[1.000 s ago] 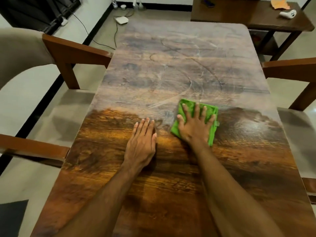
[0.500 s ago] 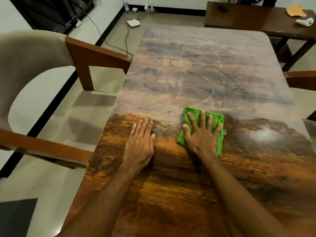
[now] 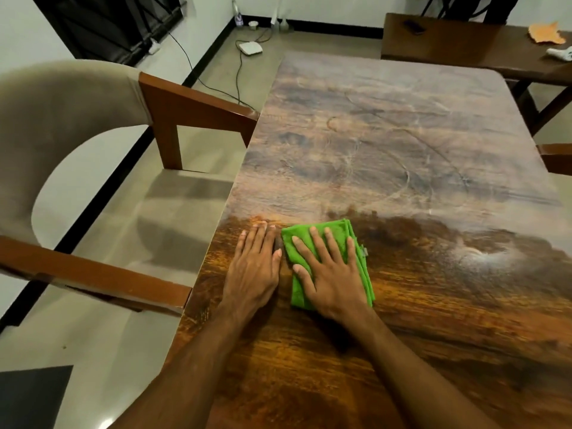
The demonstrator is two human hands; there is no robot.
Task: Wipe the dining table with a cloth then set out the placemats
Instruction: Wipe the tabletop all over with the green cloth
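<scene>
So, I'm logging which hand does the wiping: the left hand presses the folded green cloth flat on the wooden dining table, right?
Not quite: in the head view the right hand presses the folded green cloth flat on the wooden dining table.

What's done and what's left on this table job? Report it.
Done: the near part of the dining table looks dark and glossy, apparently wiped. In hand: the right hand presses the green cloth flat at the edge of the hazy area, the left hand flat beside it. Left: the dull, streaked far half, and placemats, none in view.
</scene>
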